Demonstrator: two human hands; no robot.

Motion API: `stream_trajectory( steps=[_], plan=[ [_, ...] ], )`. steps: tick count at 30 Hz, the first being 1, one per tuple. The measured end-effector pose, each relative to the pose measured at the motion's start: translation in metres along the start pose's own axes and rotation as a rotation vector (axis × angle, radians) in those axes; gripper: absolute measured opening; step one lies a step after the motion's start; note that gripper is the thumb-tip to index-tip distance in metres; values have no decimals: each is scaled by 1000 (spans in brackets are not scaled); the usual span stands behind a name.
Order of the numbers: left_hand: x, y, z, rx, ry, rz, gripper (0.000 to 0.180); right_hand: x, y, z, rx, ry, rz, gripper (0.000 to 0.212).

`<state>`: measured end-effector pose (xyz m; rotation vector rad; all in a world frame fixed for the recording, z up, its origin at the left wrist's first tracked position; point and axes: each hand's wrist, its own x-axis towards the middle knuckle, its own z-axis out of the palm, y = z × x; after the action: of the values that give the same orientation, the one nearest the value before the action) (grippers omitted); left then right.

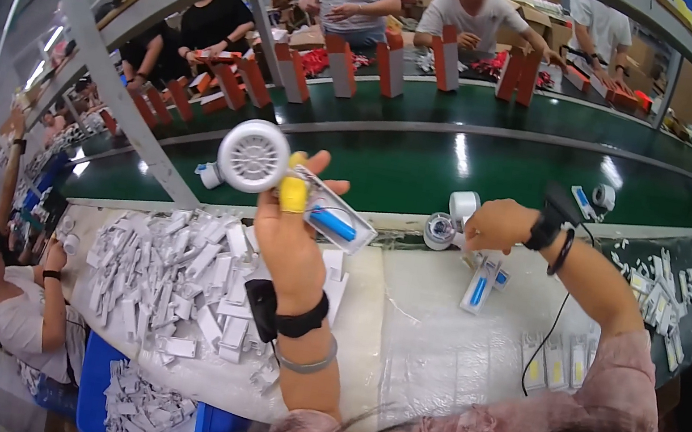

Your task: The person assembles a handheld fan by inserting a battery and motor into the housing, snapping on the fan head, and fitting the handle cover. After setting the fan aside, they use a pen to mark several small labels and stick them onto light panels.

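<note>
My left hand (292, 239) is raised over the table's far edge, fingers curled round a small white handheld fan. Its round grilled head (254, 155) faces me, and its opened handle (330, 211) bares a blue battery and thin wires. A yellow cover (293, 194) wraps one finger. To the right, my right hand (503, 227) is closed with fingertips down at more white fan parts. Round white heads (462, 206) stick out on its left, and an open handle (477, 291) with a blue battery hangs below. My fingers partly hide how these parts join.
A heap of white plastic pieces (166, 269) covers the table's left; a blue bin (95, 384) of similar pieces stands below. Flat white parts (556, 362) lie at right. Beyond runs a green conveyor (411, 149) with orange-grey boxes (391, 65). Metal posts (108, 61) rise at left. Several people work nearby.
</note>
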<state>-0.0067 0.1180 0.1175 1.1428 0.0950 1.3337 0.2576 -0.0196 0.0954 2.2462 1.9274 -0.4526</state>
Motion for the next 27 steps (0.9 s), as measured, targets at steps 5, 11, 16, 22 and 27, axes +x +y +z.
stream_trajectory(
  steps=[5, 11, 16, 22, 27],
  plan=[
    [-5, -6, 16, -25, -22, -98, 36, -18, -57, -18, 601, 526, -329, 23],
    [-13, -10, 25, -69, -98, -104, 37, -22, -115, -24, 791, 861, -654, 39],
    [-15, -16, 31, -82, -88, -90, 34, -16, -124, -19, 794, 901, -617, 49],
    [-18, -17, 33, -78, -95, -54, 32, -19, -129, -16, 796, 911, -614, 52],
    [-19, -23, 31, -101, -30, -25, 30, -6, -137, -13, 474, 1081, -606, 56]
  ],
)
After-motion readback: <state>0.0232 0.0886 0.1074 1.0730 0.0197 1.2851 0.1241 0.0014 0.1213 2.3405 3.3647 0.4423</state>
